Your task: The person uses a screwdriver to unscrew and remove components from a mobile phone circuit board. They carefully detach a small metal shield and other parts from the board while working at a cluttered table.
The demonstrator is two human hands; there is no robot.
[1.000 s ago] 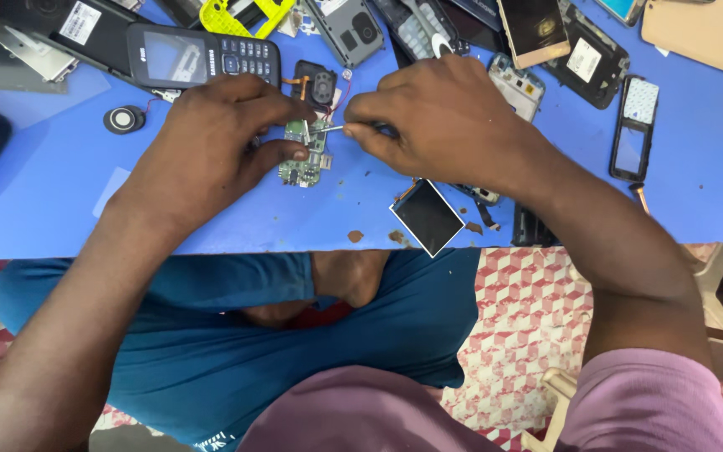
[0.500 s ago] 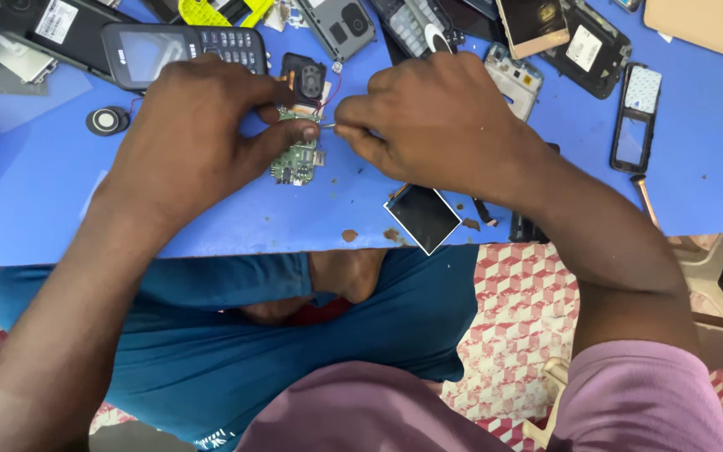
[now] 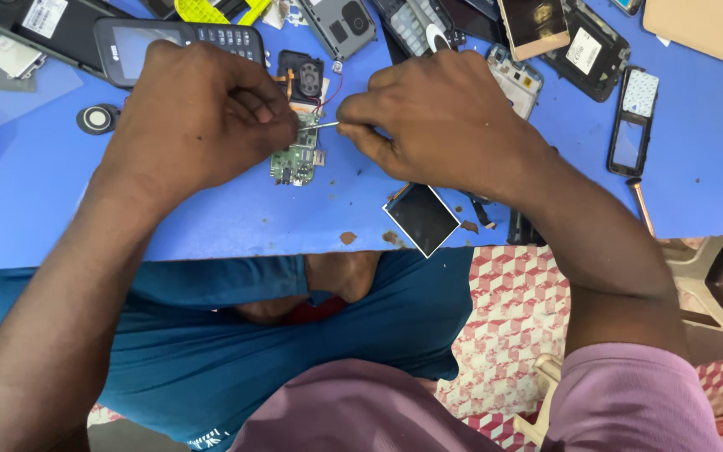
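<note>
Fingers first: the right hand (image 3: 445,121) has its fingertips pinched tight on a thin metal tool (image 3: 325,126), looks like tweezers or a fine driver, tip poking left onto the small green circuit board (image 3: 296,155). The left hand (image 3: 198,113) is curled over the board's upper edge, fingers bunched together and pressing on it, so it's pinned flat on the blue table (image 3: 27,201), just above center of the frame.

Right above the board sits a black speaker module (image 3: 301,77) with orange and red wires. Below the right hand, at the table's front edge, lies a loose little display screen (image 3: 422,218). Upper left there's a dark keypad phone (image 3: 140,46) and a round black disc (image 3: 96,118). Far right, a thin phone frame (image 3: 632,121), well apart from both hands. Lots of other phone shells crowd the top edge.
</note>
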